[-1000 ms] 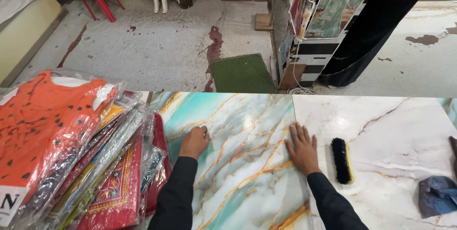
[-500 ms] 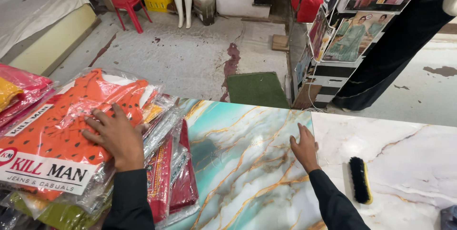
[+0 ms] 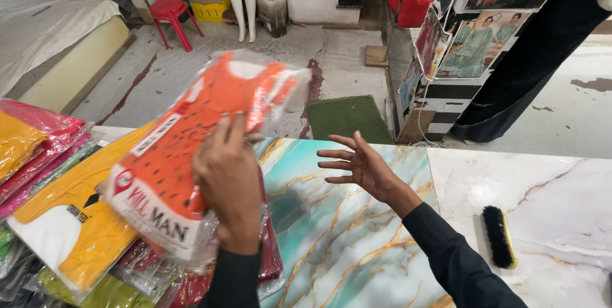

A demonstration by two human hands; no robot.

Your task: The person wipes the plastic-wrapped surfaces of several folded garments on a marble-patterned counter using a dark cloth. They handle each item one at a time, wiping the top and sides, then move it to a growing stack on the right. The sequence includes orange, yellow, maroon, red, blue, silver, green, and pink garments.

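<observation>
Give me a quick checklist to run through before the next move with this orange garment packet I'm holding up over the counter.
1. Left hand grips the orange garment packet: ok, fingers spread across its face, packet lifted off the pile.
2. Right hand free: ok, open, fingers spread, touching nothing.
3. Bare marble counter under the right hand: ok.
4. Black brush out of the way: ok, lying on the white slab, apart from both hands.
5. Packet wrapper intact: cannot tell, plastic is crinkled and glary.
6. Yellow packet below lying settled on the pile: ok, flat.
</observation>
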